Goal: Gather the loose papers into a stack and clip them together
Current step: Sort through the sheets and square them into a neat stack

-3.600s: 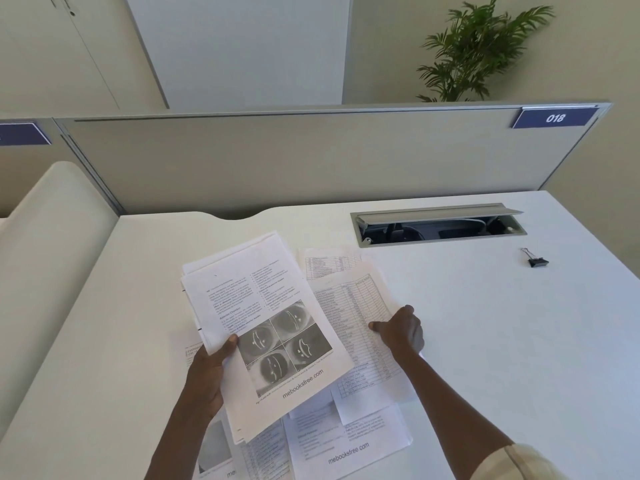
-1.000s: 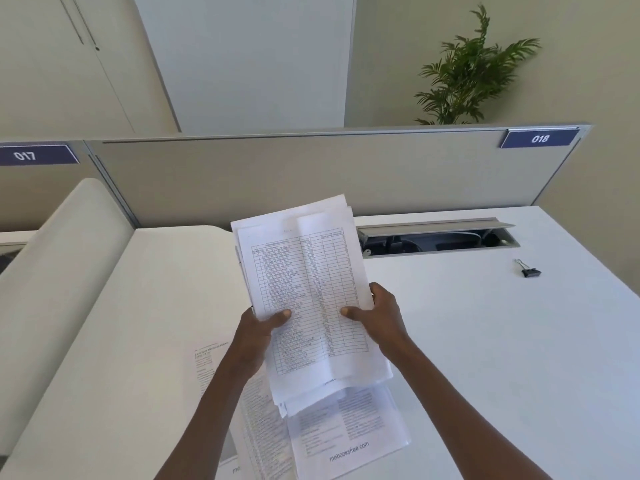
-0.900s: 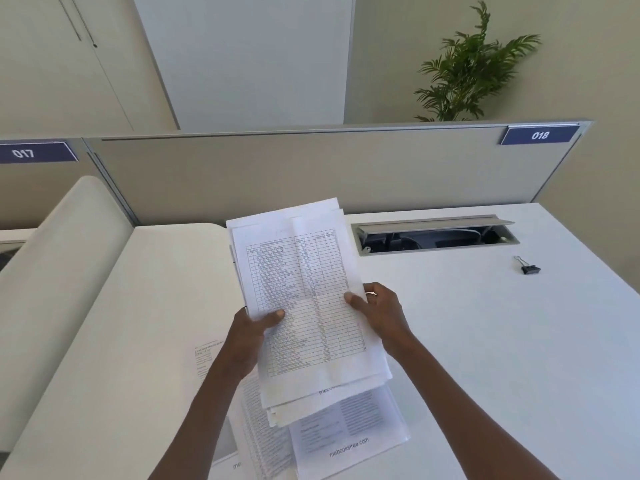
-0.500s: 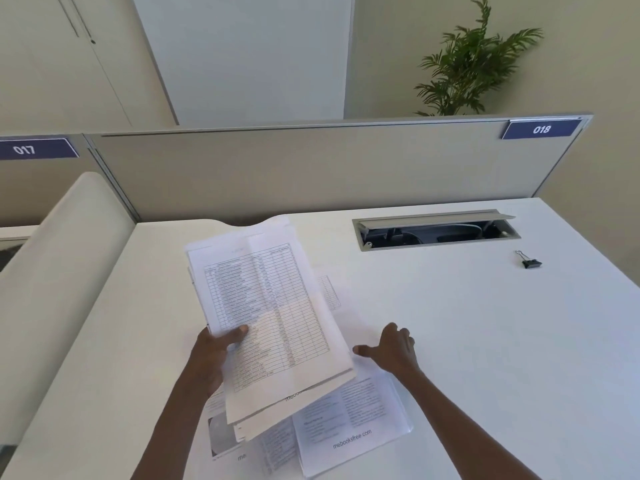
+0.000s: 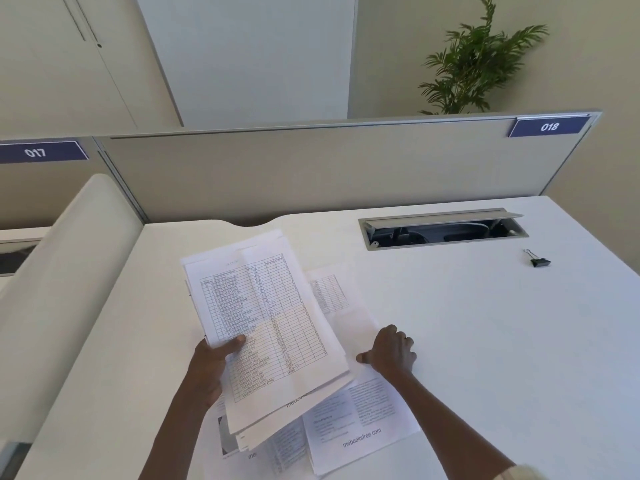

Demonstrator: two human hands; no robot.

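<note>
My left hand (image 5: pixel 211 367) grips a stack of papers (image 5: pixel 273 317) by its left edge, held tilted above the white desk (image 5: pixel 485 341); the top sheet is a printed table. My right hand (image 5: pixel 391 351) rests palm-down, fingers spread, on a loose sheet (image 5: pixel 346 306) lying flat on the desk to the right of the stack. More loose sheets (image 5: pixel 360 424) with printed text lie beneath, near the front edge, partly hidden by the held stack. A black binder clip (image 5: pixel 538 260) lies alone at the far right of the desk.
An open cable hatch (image 5: pixel 443 228) is sunk into the desk at the back right. A grey partition (image 5: pixel 311 174) runs behind the desk, with a plant (image 5: pixel 474 64) beyond it. A rounded white divider (image 5: pixel 62 271) borders the left side.
The right hand let go of the stack and came down onto the loose sheet on the desk. The left hand lowered the stack and shifted it left.
</note>
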